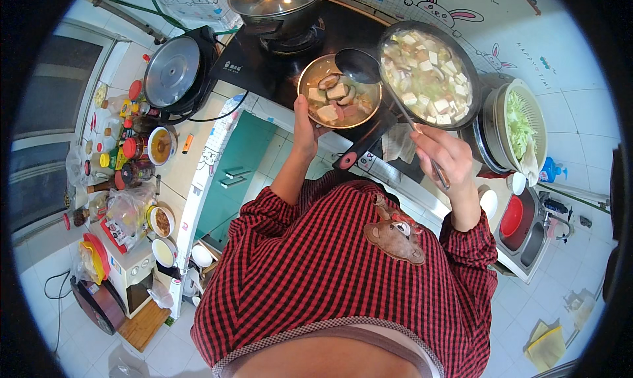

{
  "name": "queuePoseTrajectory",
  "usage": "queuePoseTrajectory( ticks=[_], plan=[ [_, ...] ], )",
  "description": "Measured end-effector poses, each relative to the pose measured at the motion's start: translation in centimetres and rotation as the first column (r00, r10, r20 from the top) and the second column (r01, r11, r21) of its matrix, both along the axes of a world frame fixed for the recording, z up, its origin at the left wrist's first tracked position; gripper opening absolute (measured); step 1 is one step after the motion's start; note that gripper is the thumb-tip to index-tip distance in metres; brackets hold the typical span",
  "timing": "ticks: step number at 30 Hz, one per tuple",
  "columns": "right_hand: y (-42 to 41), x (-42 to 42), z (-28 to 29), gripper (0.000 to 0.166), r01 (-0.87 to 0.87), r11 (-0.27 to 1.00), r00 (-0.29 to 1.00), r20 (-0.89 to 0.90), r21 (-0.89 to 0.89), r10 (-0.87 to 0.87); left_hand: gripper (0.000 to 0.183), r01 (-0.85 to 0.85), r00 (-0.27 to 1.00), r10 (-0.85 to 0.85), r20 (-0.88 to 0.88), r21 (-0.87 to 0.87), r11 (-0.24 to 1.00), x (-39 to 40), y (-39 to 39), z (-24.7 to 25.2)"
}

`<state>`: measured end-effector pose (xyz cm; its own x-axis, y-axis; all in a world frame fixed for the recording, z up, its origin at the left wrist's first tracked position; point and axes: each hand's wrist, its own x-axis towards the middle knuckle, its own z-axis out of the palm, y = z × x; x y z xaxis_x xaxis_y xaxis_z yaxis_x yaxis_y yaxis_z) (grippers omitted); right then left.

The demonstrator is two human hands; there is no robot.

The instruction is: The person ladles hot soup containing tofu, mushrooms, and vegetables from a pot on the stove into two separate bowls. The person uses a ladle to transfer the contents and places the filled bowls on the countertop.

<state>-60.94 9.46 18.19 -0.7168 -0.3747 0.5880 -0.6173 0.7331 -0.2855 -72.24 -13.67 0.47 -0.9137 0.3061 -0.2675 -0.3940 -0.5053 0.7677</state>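
Note:
My left hand [307,126] holds a metal bowl [302,92] by its near left side, above the front of the black cooktop [252,76]. Tofu cubes [327,113], mushroom slices [328,82] and pinkish slices sit in broth inside it. In my right hand [442,155] is the handle of a black ladle [357,65]. The ladle's head is over the bowl's far right rim; what it holds cannot be made out. To the right, a frying pan [382,56] is full of soup with tofu cubes [441,105] and pale vegetables. Its black handle [366,139] points towards me.
A lidded pot [277,24] stands on the back left burner. Shredded cabbage fills a colander [540,94] at the right, near the sink [534,225]. On the left counter are an electric pan [173,71], several jars [133,148], an orange lighter [187,143] and filled bowls [170,148].

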Motion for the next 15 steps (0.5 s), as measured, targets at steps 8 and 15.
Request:
queuePoseTrajectory(
  ticks=[8,15],
  plan=[
    [1.2,0.6,-2.5,0.027,0.460,0.316,0.888,0.423,-0.830,-0.181,0.062,0.016,1.000,-0.016,0.005,-0.073,0.997,-0.4,-0.5,0.6],
    [2.3,2.0,-3.6,0.021,0.423,0.529,0.905,0.316,-0.735,-0.284,0.066,0.034,0.999,-0.034,0.010,-0.035,0.999,-0.5,0.6,0.6]
  ],
)
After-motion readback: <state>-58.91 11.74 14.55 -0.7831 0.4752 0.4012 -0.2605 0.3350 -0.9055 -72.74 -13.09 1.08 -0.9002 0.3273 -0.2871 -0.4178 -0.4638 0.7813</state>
